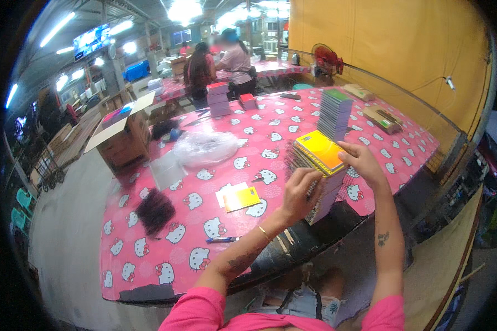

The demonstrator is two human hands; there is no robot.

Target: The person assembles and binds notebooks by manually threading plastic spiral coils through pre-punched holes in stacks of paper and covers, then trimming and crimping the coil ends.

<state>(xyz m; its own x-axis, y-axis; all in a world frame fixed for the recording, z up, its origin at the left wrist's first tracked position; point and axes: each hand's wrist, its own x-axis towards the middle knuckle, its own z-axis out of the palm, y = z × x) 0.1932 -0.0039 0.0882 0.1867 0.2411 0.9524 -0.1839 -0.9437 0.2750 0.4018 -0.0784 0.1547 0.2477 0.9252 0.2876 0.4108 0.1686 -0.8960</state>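
A yellow and orange spiral notebook (321, 150) lies on top of a tall stack of notebooks (329, 193) at the table's near right edge. My right hand (363, 161) grips the right edge of that top notebook, thumb and fingers closed around it. At its near left corner, by the wire binding, my left hand (301, 193) is closed with bent fingers; the fingertips are partly hidden. Just behind stands another stack of notebooks (334, 113) with a green cover on top. A single yellow notebook (242, 199) lies flat to the left, over a white sheet.
On the pink patterned table (199, 234) are a bunch of dark wire coils (155, 213), a blue pen (222, 240) and clear plastic bags (204, 149). An open cardboard box (125, 140) stands at the left. Farther back are a pink-topped stack (218, 99), a red fan (327, 59) and other people.
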